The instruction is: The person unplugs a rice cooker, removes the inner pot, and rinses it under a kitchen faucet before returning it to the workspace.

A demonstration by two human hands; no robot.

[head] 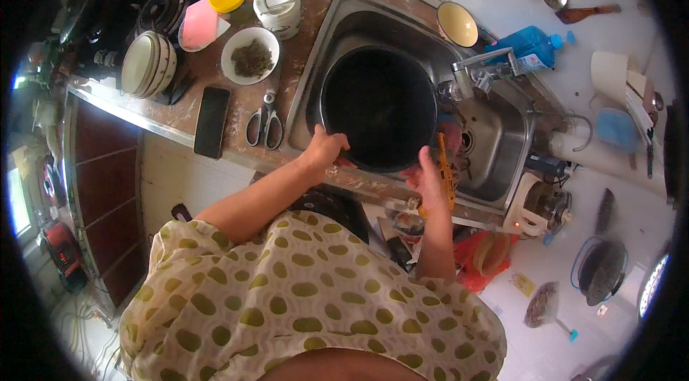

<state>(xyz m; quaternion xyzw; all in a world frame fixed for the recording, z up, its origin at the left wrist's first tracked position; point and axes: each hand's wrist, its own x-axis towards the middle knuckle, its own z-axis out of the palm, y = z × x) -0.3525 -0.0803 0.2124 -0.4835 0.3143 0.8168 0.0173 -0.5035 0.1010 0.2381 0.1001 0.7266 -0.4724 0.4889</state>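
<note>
A large round black pan (379, 106) lies over the left basin of a steel double sink (344, 20). My left hand (325, 147) grips its near left rim, thumb on top. At the near right edge is my right hand (425, 176), thumb raised against the rim; its fingers are partly hidden below the pan. A chrome faucet (463, 79) stands to the right of the pan. Between the pan and the right basin, a yellow strip-like object (445, 166) lies beside my right hand. What the pan contains, if anything, is too dark to tell.
On the counter at left are scissors (265, 125), a phone (212, 122), a white bowl of dried herbs (251, 56), stacked bowls (148, 64) and a lidded white container (277, 7). Behind the sink stand a yellow bowl (457, 25) and a blue bottle (525, 47).
</note>
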